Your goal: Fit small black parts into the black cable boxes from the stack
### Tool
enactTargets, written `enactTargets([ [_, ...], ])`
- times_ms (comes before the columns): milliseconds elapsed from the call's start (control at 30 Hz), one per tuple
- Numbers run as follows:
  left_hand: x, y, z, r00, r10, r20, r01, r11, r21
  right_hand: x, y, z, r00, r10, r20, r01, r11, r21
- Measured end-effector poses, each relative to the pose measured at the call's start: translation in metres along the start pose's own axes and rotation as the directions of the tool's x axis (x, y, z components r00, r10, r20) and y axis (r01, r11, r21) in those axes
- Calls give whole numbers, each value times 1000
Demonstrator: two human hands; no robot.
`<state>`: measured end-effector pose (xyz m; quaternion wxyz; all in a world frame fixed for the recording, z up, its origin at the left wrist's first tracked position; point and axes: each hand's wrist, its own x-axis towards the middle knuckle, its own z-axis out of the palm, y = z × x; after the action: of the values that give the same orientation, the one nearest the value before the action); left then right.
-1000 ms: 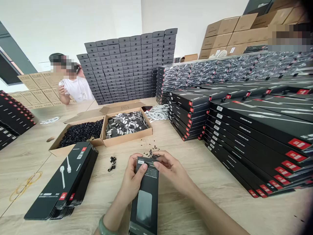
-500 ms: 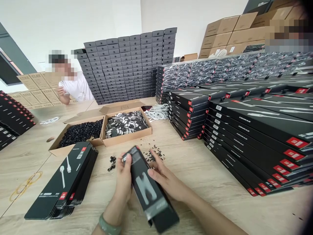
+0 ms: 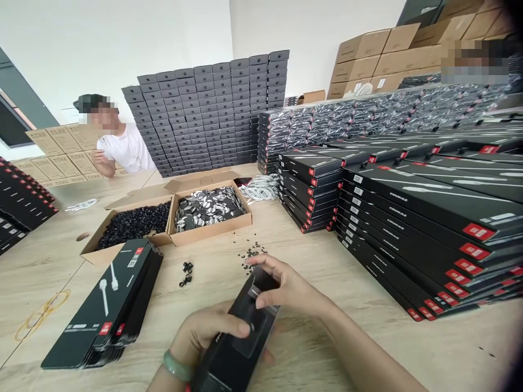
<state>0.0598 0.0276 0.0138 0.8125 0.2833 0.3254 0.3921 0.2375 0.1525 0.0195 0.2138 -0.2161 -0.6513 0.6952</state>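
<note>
A black cardboard packaging box [image 3: 241, 354] is tilted in front of me, its upper end pointing away and looking open. My left hand [image 3: 214, 329] wraps round the middle, thumb across the front face and fingertips showing at the far side. At the upper end, my right hand [image 3: 281, 286] grips the edge, its thumb on the front and its fingers over the back. Small black pieces [image 3: 251, 253] lie scattered just beyond that hand. Black rings [image 3: 187, 274] rest on the wood further left. A stack of flat black printed cartons [image 3: 102, 305] lies beside my left arm.
Two open cardboard trays hold black parts [image 3: 134, 224] and black-and-white round pieces [image 3: 208, 208]. White cables [image 3: 263, 188] are heaped behind. Stacked black boxes [image 3: 408, 228] line the right side, grey boxes [image 3: 212, 109] the back. Yellow bands [image 3: 43, 316] lie left. A person [image 3: 122, 144] sits across the table.
The box has been turned to show another face and its upper end has come nearer me. My left hand moved down to its middle; my right hand moved to its upper end.
</note>
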Motion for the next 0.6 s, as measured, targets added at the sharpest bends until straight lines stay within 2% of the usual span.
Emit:
enactTargets([
  [167, 11, -6, -2, 998, 41, -38, -40, 999, 37, 2, -4, -1, 989, 0, -148, 10, 998, 66],
  [333, 12, -9, -10, 997, 66, -26, -65, 997, 41, 1, -2, 0, 992, 94, -81, -68, 957, 284],
  [433, 14, -13, -12, 996, 92, -8, -92, 995, 22, 2, 3, 2, 985, 155, -80, -114, 919, 378],
  [533, 16, -13, -11, 996, 81, -34, -80, 997, 16, 5, 5, 4, 978, 162, -135, -108, 935, 337],
  [600, 16, -11, -10, 995, 60, -74, -59, 998, 19, 7, 6, 5, 968, 39, -248, 9, 982, 186],
])
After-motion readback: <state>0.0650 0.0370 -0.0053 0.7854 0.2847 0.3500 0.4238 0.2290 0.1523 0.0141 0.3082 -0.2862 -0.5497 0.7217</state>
